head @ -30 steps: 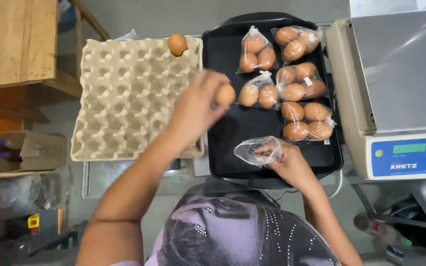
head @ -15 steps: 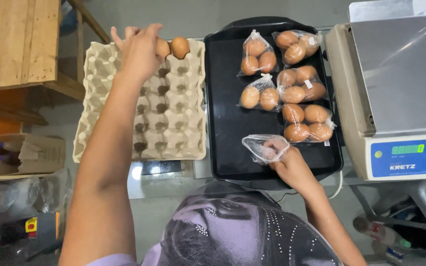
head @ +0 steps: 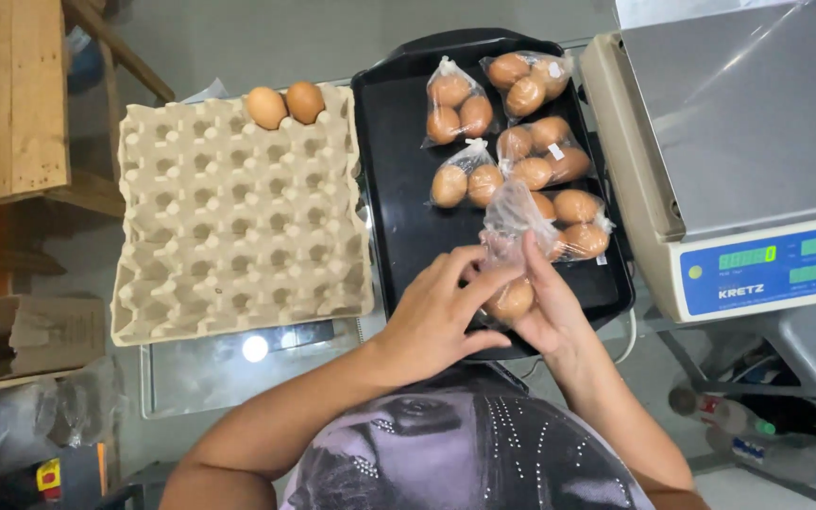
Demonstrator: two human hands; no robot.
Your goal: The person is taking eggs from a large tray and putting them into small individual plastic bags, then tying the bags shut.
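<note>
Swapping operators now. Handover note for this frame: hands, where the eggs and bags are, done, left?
Left hand: fingers on the clear plastic bag, steadying it over the black plastic tray.
Right hand: holds that bag from below, one brown egg inside.
Done: several knotted clear bags of brown eggs lie on the tray.
Left: two loose brown eggs sit at the far edge of the grey cardboard egg carton; its other cups are empty. The bag in hand is not yet knotted. The grey weighing scale beside the tray has nothing on its platform.
</note>
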